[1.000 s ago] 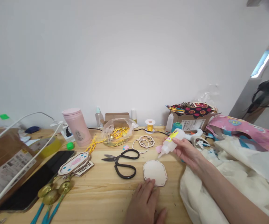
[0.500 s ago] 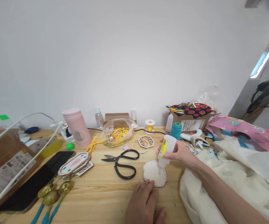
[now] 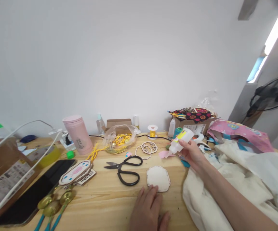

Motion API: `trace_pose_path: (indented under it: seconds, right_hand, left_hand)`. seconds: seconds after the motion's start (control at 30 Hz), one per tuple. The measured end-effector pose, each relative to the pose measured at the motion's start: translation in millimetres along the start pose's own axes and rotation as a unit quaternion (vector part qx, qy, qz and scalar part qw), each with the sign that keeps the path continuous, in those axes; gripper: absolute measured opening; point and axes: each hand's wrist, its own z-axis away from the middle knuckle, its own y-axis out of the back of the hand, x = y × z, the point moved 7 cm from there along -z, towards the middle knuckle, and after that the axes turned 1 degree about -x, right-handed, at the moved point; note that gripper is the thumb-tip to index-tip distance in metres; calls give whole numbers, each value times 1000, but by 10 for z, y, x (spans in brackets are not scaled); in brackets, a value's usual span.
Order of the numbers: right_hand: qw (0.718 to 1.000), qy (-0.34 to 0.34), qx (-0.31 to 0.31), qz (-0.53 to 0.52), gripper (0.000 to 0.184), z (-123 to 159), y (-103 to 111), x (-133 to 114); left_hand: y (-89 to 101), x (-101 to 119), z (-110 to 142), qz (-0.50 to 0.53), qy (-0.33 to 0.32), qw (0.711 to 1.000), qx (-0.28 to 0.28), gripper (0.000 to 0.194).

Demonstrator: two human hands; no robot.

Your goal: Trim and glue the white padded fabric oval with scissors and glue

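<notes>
A pale wall (image 3: 129,57) bounds the back of the wooden table (image 3: 100,205), whose grain shows in a broad strip near the person, left of the hands. Crumpled cream cloth (image 3: 237,189) closes off the right side; an opened cardboard carton (image 3: 1,150) and a black smartphone (image 3: 32,195) crowd the left. A narrow gap of wood separates the black-handled scissors from the white scalloped panel, which lies flat before the person. The left hand (image 3: 147,208) rests palm down, fingers extended, fingertips touching the panel's near edge. The right hand (image 3: 193,154) grips a squeeze bottle, tilted nozzle-down beyond the panel. Smaller still come the scissors (image 3: 118,166), panel (image 3: 158,176), squeeze bottle (image 3: 183,138) and a pink scrap (image 3: 162,155) near the nozzle.
</notes>
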Motion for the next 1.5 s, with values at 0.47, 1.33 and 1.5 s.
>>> trace_pose_path:
  seconds: [0.47, 1.33, 1.5]
  right_hand:
    - [981, -132, 49, -133, 12, 334, -127, -24]
    - [944, 76, 32, 321, 45, 226, -640, 247]
    - [969, 51, 39, 240, 50, 224, -549, 326]
  left_hand:
    - [314, -229, -415, 64, -58, 995, -50, 28]
    - [-61, -271, -275, -18, -155, 988, -14, 67]
    - [-131, -253, -207, -64, -162, 985, -1, 52]
